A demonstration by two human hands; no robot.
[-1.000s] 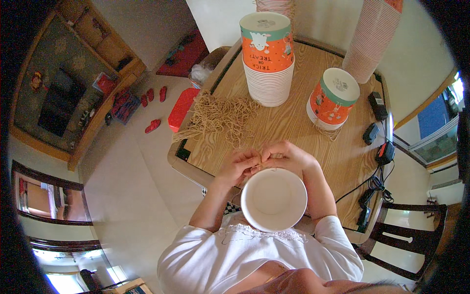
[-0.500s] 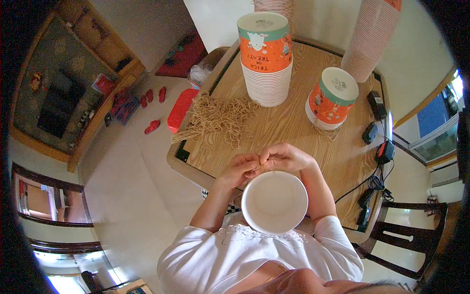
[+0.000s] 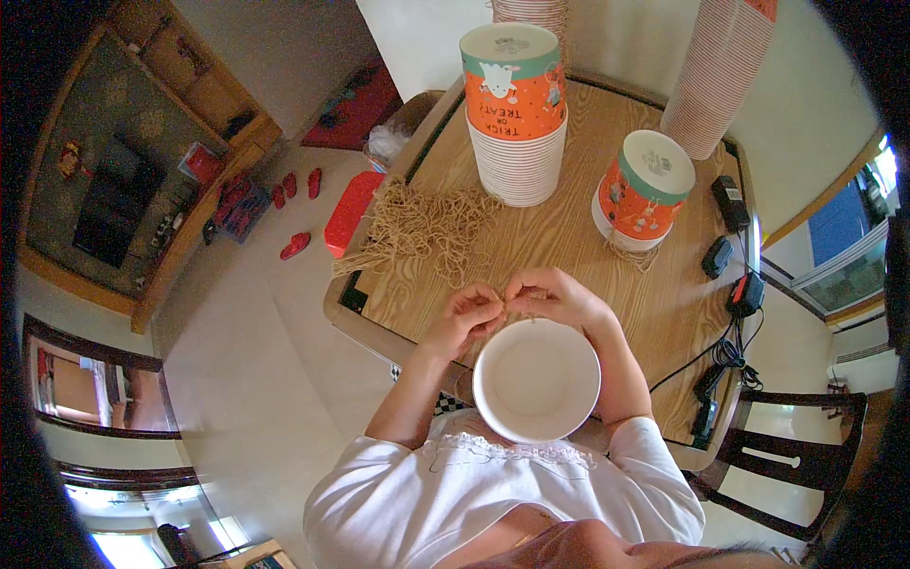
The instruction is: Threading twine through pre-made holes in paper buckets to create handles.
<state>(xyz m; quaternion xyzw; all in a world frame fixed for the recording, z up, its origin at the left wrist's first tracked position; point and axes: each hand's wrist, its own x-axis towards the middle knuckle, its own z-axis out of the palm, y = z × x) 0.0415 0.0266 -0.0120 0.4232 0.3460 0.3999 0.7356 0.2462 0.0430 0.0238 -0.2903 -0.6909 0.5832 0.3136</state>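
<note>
A round paper bucket [image 3: 536, 381], white inside, sits mouth-up against my chest at the table's near edge. Just beyond its far rim, my left hand [image 3: 463, 322] is closed in a pinch. My right hand [image 3: 559, 300] is also closed, its fingertips meeting the left ones. Between them a thin bit of brown twine shows; most of it is hidden by the fingers. To the left lies a tangled heap of brown paper twine [image 3: 431, 228]. Beyond the hands stands a tall upside-down stack of orange and green buckets [image 3: 517, 123], with a shorter stack [image 3: 645, 190] to its right.
A tall leaning stack of buckets [image 3: 716, 81] rises at the far right. Black chargers [image 3: 730, 204] and a coiled cable [image 3: 728, 353] line the table's right edge. A red stool [image 3: 353, 213] stands left of the table, a dark wooden chair [image 3: 791, 455] at right.
The bucket has shifted slightly up and right toward the hands. My left fingers have drawn a little apart from the right ones, still pinched.
</note>
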